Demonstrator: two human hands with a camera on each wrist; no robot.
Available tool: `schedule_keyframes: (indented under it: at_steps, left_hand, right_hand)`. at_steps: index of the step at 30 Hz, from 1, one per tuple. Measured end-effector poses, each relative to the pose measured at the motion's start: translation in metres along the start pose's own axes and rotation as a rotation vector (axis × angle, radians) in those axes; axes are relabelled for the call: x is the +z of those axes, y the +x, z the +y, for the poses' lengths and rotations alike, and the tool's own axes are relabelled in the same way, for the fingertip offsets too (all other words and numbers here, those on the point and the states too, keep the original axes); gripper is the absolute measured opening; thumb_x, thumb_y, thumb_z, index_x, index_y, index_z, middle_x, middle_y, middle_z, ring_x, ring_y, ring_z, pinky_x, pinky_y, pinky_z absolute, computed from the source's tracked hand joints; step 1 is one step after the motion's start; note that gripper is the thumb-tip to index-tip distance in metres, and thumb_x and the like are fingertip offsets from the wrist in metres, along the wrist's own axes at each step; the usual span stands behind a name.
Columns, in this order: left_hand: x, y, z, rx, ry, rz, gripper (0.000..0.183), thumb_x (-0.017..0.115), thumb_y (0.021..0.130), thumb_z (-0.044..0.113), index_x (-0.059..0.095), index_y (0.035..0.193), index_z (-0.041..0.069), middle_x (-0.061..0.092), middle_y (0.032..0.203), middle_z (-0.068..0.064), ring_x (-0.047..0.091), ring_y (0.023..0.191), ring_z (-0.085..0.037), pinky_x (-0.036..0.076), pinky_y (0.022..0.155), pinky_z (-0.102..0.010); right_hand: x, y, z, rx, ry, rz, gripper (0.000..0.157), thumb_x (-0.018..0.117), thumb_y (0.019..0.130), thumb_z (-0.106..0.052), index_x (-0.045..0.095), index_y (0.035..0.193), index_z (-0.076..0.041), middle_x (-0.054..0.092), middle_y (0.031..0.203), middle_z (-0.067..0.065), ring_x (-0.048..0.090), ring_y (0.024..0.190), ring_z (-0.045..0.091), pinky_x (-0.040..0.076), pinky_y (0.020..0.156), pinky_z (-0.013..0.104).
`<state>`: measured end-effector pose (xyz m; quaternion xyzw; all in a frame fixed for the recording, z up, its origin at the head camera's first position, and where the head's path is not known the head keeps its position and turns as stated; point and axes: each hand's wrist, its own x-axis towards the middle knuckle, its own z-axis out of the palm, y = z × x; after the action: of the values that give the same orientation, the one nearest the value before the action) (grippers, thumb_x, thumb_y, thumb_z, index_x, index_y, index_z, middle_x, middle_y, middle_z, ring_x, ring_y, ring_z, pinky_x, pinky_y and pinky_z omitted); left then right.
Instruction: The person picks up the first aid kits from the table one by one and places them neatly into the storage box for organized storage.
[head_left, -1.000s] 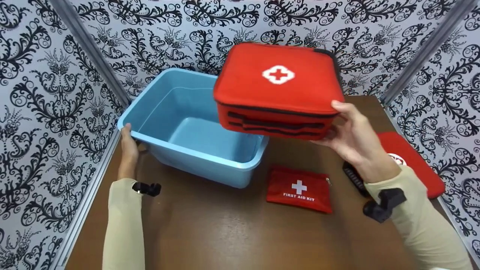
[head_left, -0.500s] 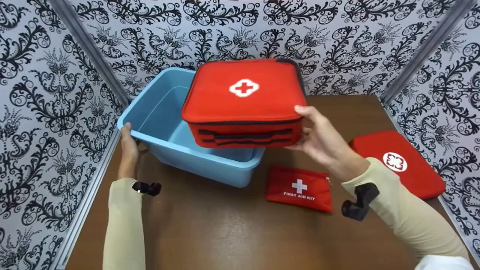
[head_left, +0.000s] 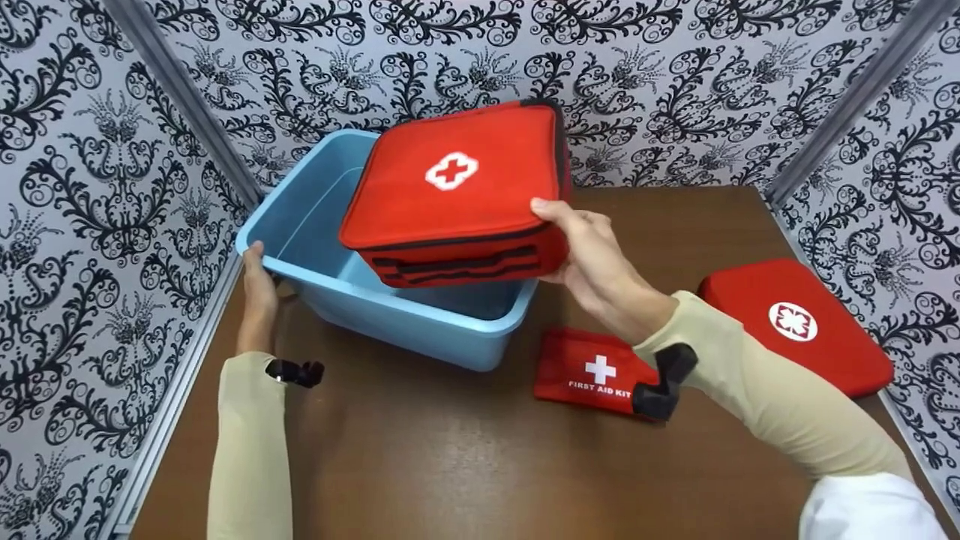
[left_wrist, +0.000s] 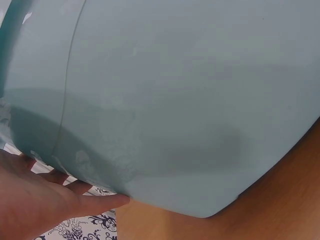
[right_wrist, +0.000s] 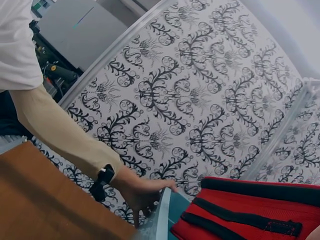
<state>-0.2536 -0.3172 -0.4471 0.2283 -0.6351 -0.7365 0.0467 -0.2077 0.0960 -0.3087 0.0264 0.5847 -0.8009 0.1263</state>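
Note:
My right hand [head_left: 600, 266] grips the right side of a red first aid bag [head_left: 442, 210], thumb on its lid. The boxy bag has a white cross badge, black zip trim and a dark strap handle on its front. It hangs tilted over the light blue plastic tub [head_left: 420, 330], hiding much of the inside. My left hand [head_left: 259, 296] holds the tub's front left corner, thumb at the rim. In the left wrist view, my left fingers [left_wrist: 97, 204] lie along the tub's wall [left_wrist: 175, 100]. The right wrist view shows the bag's strapped side [right_wrist: 240, 215] beside the tub rim.
A flat red pouch [head_left: 570, 375] lettered FIRST AID KIT lies right of the tub, partly covered by the right wrist camera. Farther right is a red case [head_left: 757, 292] with a round white emblem. Patterned walls [head_left: 615, 90] enclose the brown table [head_left: 450, 465].
My right hand has carried the red first aid bag leftward over the tub, and the bag has turned and tilted. The left hand and tub stay in place.

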Motion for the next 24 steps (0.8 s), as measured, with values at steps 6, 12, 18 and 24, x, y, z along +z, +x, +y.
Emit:
schedule_keyframes:
  at_steps: [6,12,18,24]
  left_hand:
    - [0.001,0.000,0.000,0.007,0.000,-0.019,0.070,0.018,0.103,0.057,0.004,0.162,0.023,0.010,0.169,-0.010,0.017,0.153,-0.026,0.022,0.124,-0.051]
    - [0.001,-0.001,-0.002,0.012,0.014,-0.022,0.069,0.016,0.103,0.056,0.002,0.162,0.024,0.007,0.169,-0.011,0.015,0.154,-0.029,0.022,0.122,-0.057]
    - [0.002,0.000,-0.002,0.020,-0.009,-0.004,0.070,0.018,0.102,0.056,0.010,0.161,0.019,0.016,0.166,-0.014,0.022,0.150,-0.028,0.026,0.119,-0.055]
    - [0.002,-0.001,0.000,0.003,-0.007,-0.012,0.072,0.018,0.101,0.056,0.010,0.162,0.019,0.015,0.167,-0.012,0.023,0.149,-0.026,0.026,0.120,-0.051]
  right_hand:
    - [0.015,0.008,0.007,0.031,-0.004,0.047,0.021,0.067,0.093,-0.029,0.070,0.095,-0.008,0.077,0.085,0.004,0.073,0.078,0.021,0.058,0.080,0.046]
    - [0.027,0.016,0.014,0.109,-0.045,0.052,0.024,0.071,0.090,-0.032,0.073,0.097,-0.009,0.078,0.087,0.005,0.073,0.080,0.021,0.059,0.079,0.046]
    - [0.042,0.027,0.015,0.164,-0.063,0.067,0.031,0.073,0.088,-0.032,0.068,0.106,-0.007,0.076,0.090,0.008,0.072,0.081,0.022,0.061,0.081,0.049]
    - [0.055,0.035,0.013,0.198,-0.144,0.126,0.063,0.077,0.083,-0.034,0.033,0.123,-0.014,0.071,0.101,0.012,0.071,0.082,0.021,0.062,0.078,0.045]
